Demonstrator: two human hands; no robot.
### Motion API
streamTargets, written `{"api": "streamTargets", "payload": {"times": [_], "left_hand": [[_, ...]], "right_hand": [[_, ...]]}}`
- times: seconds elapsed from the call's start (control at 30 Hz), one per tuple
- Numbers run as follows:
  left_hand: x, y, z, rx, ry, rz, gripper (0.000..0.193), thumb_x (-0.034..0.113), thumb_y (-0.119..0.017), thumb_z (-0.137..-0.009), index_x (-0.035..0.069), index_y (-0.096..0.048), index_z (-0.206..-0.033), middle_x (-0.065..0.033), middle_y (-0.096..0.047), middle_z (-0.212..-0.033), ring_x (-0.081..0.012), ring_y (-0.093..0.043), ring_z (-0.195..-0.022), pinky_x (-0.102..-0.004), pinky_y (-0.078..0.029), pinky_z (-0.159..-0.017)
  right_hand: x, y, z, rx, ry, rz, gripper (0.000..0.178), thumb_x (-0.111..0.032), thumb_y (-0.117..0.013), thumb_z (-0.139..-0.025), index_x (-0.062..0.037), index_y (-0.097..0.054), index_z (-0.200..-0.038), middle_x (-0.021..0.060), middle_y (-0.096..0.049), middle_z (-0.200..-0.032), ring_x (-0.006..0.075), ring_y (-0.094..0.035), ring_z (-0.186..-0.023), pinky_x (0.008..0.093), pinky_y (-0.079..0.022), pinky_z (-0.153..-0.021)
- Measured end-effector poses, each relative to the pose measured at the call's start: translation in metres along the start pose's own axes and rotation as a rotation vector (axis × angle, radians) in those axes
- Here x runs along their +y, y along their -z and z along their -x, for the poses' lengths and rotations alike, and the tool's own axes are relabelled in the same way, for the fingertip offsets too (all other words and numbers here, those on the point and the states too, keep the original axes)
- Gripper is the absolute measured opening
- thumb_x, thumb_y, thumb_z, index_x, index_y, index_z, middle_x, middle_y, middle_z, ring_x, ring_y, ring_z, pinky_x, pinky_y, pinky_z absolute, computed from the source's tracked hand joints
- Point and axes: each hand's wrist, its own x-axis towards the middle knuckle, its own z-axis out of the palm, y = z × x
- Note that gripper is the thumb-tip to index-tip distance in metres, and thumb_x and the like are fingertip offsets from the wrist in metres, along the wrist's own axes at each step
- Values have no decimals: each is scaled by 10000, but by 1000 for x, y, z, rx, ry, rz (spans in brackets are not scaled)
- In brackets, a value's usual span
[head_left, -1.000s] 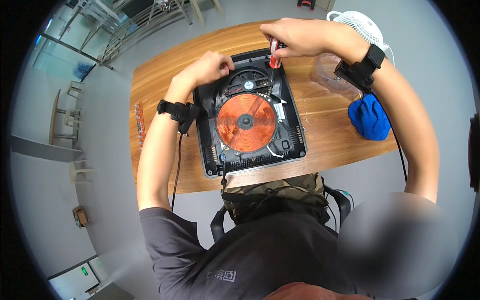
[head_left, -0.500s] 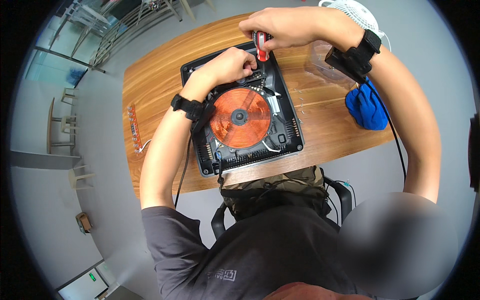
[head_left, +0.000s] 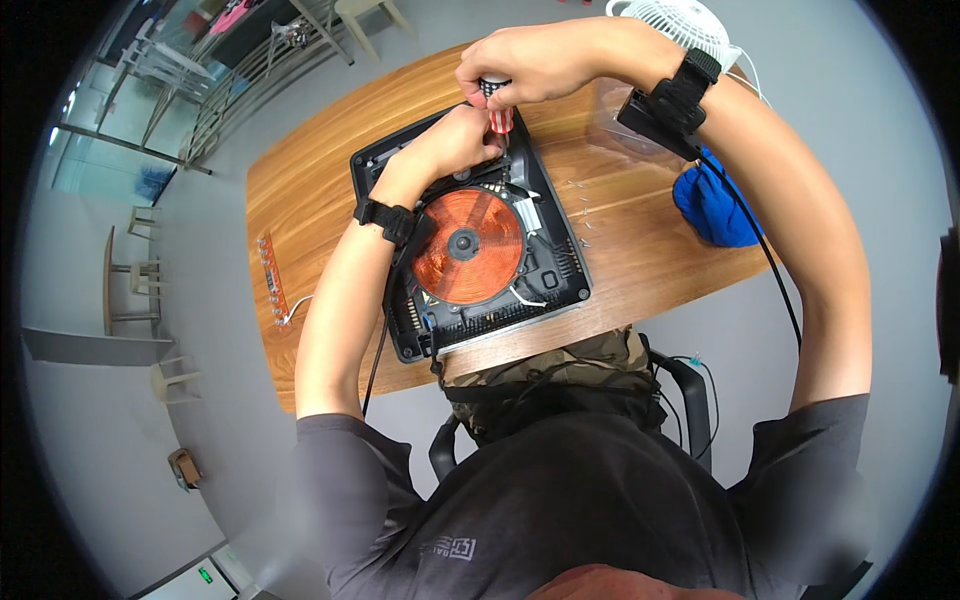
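An opened induction cooker [head_left: 568, 262] in a black housing lies on the wooden table, its round copper coil [head_left: 490, 272] facing up. My right hand [head_left: 535, 62] is closed round the top of a screwdriver [head_left: 502, 121] with a red and white handle. The screwdriver stands nearly upright over the far end of the housing, its tip pointing down into it. Beside its shaft, my left hand [head_left: 452, 143] reaches into the housing beyond the coil with curled fingers. What those fingers pinch, if anything, is hidden.
Several loose screws [head_left: 586, 212] lie right of the cooker. Farther right are a clear plastic tray [head_left: 612, 120], a blue cloth [head_left: 718, 205] and a white fan [head_left: 680, 25]. An orange power strip [head_left: 271, 275] lies at the table's left edge. Cables hang from both wrist straps.
My right hand has brought the screwdriver slightly nearer and lower, closer to my left fingers. The left hand has shifted a little toward the coil. The whole view has also moved slightly.
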Motion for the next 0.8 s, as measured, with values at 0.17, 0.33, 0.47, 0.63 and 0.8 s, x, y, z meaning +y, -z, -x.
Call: {"api": "streamTargets", "payload": {"times": [0.17,0.33,0.47,0.63,0.8], "left_hand": [[-1,-3,0,-44,2,-105,244,68,-759,-805,-12,-687,-1024,-199,-711,-935,-353,-700,-933,-438,-550,-863],[-6,-13,2,29,-26,-132,208,88,-741,-819,-4,-668,-990,-207,-709,-935,-384,-695,-930,-460,-556,-831],[-4,-13,4,45,-18,-77,206,102,-729,-826,-12,-648,-978,-211,-703,-924,-402,-692,-924,-478,-556,-825],[-7,-21,0,51,-47,-156,215,154,-717,-820,-14,-642,-930,-207,-701,-871,-409,-689,-887,-490,-557,-801],[-6,-27,-9,59,-65,-210,217,173,-703,-805,-18,-638,-885,-219,-690,-843,-418,-683,-855,-505,-557,-769]], "right_hand": [[-1,2,4,-7,-12,5,133,-105,-641,-932,-10,-633,-1025,142,-645,-1026,328,-627,-981,425,-501,-869],[-1,0,6,8,-24,-6,142,-104,-645,-931,-11,-636,-1038,137,-648,-1044,328,-622,-999,420,-499,-879],[1,-1,7,20,6,7,143,-96,-648,-927,-8,-637,-1039,134,-646,-1054,327,-619,-1004,414,-499,-885],[-4,2,9,-4,-25,-23,132,-86,-645,-927,-6,-635,-1032,131,-638,-1055,325,-616,-1007,417,-497,-888],[-6,2,13,3,-44,-3,118,-85,-639,-931,-9,-629,-1021,130,-634,-1039,323,-615,-1003,422,-494,-884]]}}
